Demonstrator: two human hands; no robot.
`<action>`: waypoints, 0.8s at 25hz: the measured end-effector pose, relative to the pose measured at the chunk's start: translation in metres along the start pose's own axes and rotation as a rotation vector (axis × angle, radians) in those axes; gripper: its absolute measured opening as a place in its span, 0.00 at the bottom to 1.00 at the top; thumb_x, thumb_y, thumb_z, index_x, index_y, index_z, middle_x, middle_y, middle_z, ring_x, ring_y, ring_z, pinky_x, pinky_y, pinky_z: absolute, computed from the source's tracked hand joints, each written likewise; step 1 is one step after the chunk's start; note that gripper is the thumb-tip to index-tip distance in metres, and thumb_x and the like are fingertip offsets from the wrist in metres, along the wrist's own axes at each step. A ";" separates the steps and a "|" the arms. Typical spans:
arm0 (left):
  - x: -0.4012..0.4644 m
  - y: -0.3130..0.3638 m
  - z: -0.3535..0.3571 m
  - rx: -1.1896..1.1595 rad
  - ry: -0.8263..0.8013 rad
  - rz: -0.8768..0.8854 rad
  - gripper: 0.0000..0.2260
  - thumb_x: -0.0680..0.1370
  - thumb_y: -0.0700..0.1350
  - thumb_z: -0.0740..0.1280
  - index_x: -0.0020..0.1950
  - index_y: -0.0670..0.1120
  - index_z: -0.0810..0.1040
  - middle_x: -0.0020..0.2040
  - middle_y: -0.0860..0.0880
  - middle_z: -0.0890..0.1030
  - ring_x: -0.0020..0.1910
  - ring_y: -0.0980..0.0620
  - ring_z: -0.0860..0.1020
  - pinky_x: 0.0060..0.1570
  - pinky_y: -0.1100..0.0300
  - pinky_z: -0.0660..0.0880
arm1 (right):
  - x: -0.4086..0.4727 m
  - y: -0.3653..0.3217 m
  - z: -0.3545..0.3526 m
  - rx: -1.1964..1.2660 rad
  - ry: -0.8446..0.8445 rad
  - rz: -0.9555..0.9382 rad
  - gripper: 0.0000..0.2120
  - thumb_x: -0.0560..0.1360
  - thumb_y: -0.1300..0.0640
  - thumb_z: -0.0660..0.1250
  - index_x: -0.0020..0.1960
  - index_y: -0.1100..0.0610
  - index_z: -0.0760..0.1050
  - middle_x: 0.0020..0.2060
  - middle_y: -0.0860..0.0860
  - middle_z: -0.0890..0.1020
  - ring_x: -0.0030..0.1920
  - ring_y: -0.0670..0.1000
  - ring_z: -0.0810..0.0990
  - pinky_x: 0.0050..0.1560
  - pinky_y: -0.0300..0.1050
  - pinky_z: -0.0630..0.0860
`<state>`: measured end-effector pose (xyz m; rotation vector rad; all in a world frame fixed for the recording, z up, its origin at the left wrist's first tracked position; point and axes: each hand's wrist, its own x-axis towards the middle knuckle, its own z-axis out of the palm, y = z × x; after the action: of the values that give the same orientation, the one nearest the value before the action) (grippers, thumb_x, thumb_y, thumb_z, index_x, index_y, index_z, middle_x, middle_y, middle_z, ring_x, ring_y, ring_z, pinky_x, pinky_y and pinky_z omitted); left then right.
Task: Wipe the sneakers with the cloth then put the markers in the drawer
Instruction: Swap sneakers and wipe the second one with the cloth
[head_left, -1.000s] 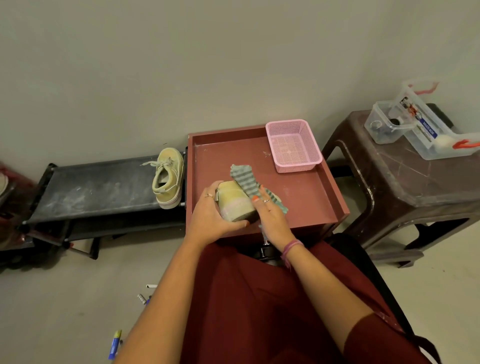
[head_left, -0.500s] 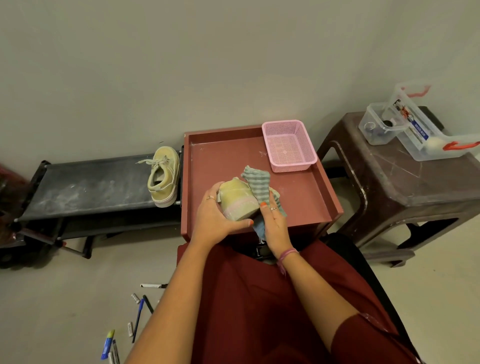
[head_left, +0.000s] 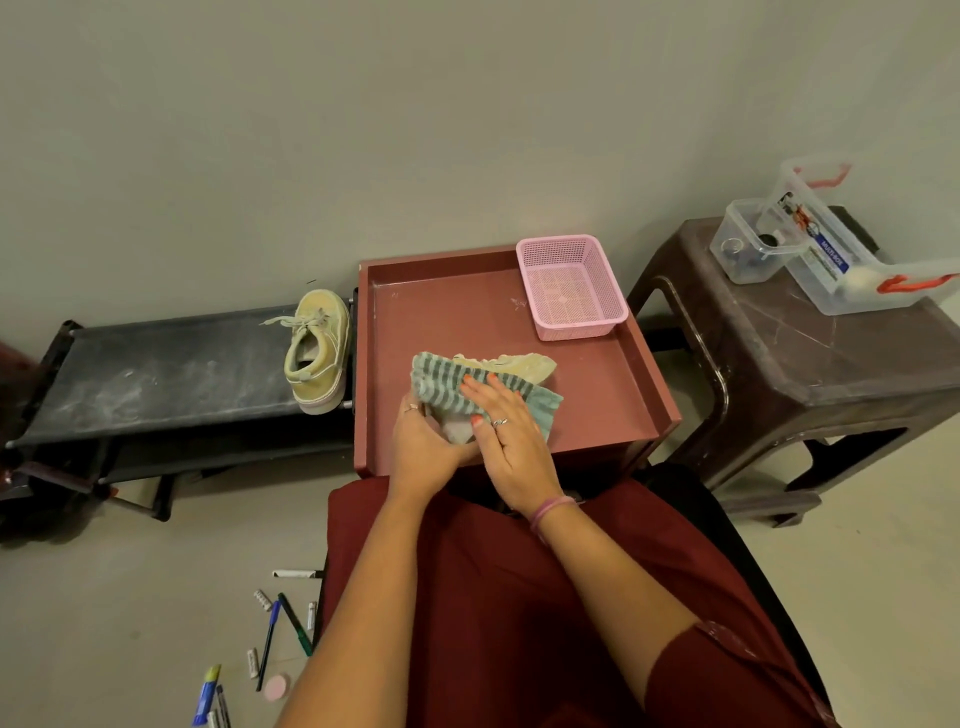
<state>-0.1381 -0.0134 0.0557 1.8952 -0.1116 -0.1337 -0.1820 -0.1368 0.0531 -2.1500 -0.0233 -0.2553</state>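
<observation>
Pressing striped cloth (head_left: 457, 387) with straight fingers of right hand (head_left: 511, 436) onto yellow sneaker (head_left: 524, 366), over red tray (head_left: 649, 374). Left hand (head_left: 423, 441) curled around heel end, holding it. Second sneaker (head_left: 317, 353) resting on black bench (head_left: 156, 374). Markers (head_left: 270, 634) lying scattered on floor, near left arm.

Left hand (head_left: 423, 441) curled in a grip; right hand (head_left: 506, 426) flat, fingers extended, pressing down.
</observation>
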 end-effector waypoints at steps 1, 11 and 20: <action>-0.001 0.000 0.000 0.032 0.004 0.006 0.40 0.58 0.46 0.83 0.66 0.46 0.70 0.58 0.56 0.76 0.56 0.60 0.75 0.52 0.79 0.69 | 0.006 0.006 -0.001 0.043 0.013 0.059 0.20 0.80 0.54 0.52 0.72 0.49 0.65 0.71 0.42 0.66 0.74 0.40 0.54 0.76 0.48 0.52; 0.005 -0.006 0.013 0.028 -0.019 0.125 0.39 0.58 0.37 0.82 0.65 0.48 0.67 0.57 0.56 0.73 0.53 0.74 0.71 0.49 0.80 0.65 | 0.018 -0.018 -0.013 0.009 -0.088 0.170 0.21 0.82 0.56 0.52 0.75 0.49 0.59 0.70 0.33 0.56 0.73 0.36 0.45 0.74 0.39 0.38; 0.015 -0.017 0.010 0.121 -0.076 0.186 0.40 0.57 0.42 0.83 0.64 0.49 0.68 0.57 0.62 0.69 0.57 0.71 0.68 0.54 0.79 0.63 | 0.102 0.001 -0.016 -0.297 -0.105 0.411 0.17 0.79 0.53 0.51 0.41 0.57 0.75 0.44 0.54 0.79 0.51 0.56 0.75 0.57 0.51 0.69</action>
<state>-0.1245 -0.0192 0.0355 1.9902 -0.3533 -0.0741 -0.0849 -0.1589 0.0798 -2.3984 0.4155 0.1002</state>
